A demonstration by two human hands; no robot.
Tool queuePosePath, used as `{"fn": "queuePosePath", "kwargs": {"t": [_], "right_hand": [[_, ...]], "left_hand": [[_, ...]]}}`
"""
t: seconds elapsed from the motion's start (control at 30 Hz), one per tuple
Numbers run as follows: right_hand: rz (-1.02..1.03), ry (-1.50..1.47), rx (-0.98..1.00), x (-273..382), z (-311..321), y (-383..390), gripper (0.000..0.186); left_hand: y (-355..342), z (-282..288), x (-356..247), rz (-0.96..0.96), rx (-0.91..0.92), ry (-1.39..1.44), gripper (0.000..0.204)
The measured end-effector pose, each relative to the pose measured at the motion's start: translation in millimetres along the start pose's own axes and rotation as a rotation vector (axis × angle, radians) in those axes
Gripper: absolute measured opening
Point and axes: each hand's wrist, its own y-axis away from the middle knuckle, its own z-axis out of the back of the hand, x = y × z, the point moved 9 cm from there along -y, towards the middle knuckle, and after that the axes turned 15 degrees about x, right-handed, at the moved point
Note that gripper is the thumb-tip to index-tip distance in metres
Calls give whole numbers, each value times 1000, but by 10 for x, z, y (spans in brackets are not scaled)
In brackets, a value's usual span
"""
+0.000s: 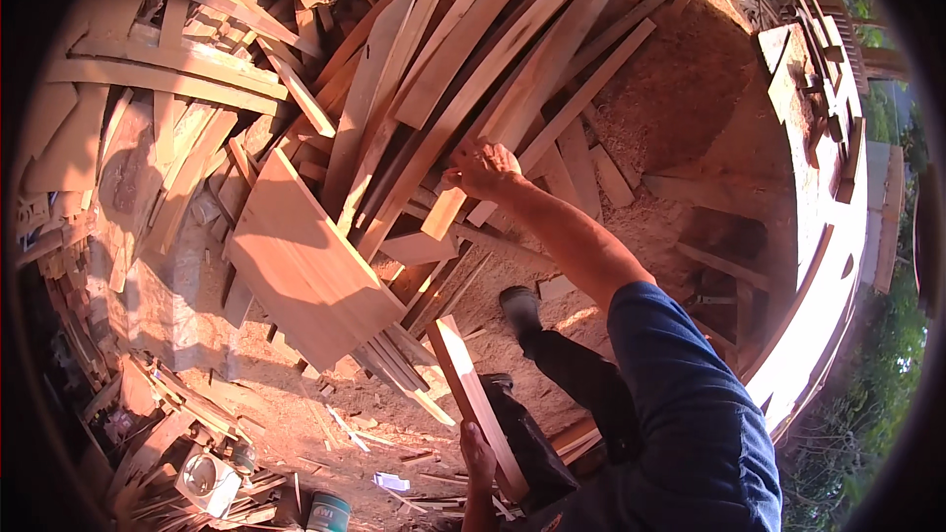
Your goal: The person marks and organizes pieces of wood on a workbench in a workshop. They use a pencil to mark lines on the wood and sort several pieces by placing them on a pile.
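Note:
My left hand (478, 453) is near the lower edge, its fingers wrapped round the side of a short, thick wooden board (471, 384). That board stands tilted beside my legs, its narrow edge lit by the sun. Out ahead, my right arm reaches into a heap of long planks. There my right hand (483, 170) is closed over a wooden plank (445, 214), whose near end sticks out below my fingers. My fingertips are partly hidden against the wood. Left of the hand, a wide flat wooden panel (305, 271) leans across the near ends of other planks.
Several loose planks (453, 69) slope away at the top. A pale workbench (818, 286) curves along the right. Scrap wood (148, 404) lies at the lower left near a white box (207, 485) and a green tin (328, 512). Sawdust and offcuts cover the ground (236, 389).

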Motion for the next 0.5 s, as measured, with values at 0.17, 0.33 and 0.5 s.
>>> {"fn": "queuePosePath", "kwargs": {"t": [0.17, 0.33, 0.5], "right_hand": [[-170, 271, 272, -631, -383, 461, 36], [-354, -470, -632, -1716, -125, 1440, 34], [-551, -288, -176, -2900, -1542, 1287, 48]], "left_hand": [[13, 29, -8, -11, -37, -8, 50], [71, 4, 409, 97, -14, 173, 51], [-89, -156, 328, 107, 57, 61, 53]]}}
